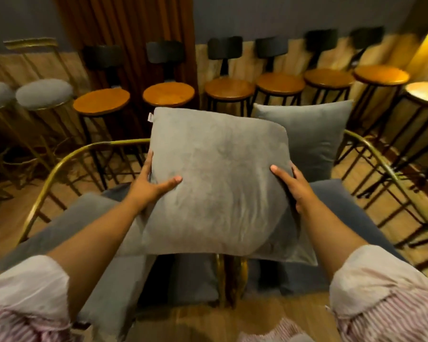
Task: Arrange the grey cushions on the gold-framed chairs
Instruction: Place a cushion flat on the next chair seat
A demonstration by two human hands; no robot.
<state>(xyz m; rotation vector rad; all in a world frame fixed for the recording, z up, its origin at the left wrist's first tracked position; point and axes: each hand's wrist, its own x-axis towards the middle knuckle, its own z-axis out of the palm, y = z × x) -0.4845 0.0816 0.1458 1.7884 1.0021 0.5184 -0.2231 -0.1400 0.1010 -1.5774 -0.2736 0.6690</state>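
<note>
1. The held grey cushion is nearly square, so no long axis stands out; its broad face tilts up toward the camera, top edge away from the person, a small white tag at its top left corner.
2. The left hand and right hand each have a clenched grip on a side edge of that cushion, thumbs on the face, fingers behind.
3. It is lifted above the grey seats of two gold-framed chairs standing side by side.
4. Behind the held cushion, to its right, a second grey cushion stands upright against the right chair's curved gold rail; another lies partly hidden beneath the held one.
5. Beyond the held cushion, a row of round wooden stools lines the wall, close to the chair backs.
6. The cushion fabric looks soft, velvety and dimpled.
</note>
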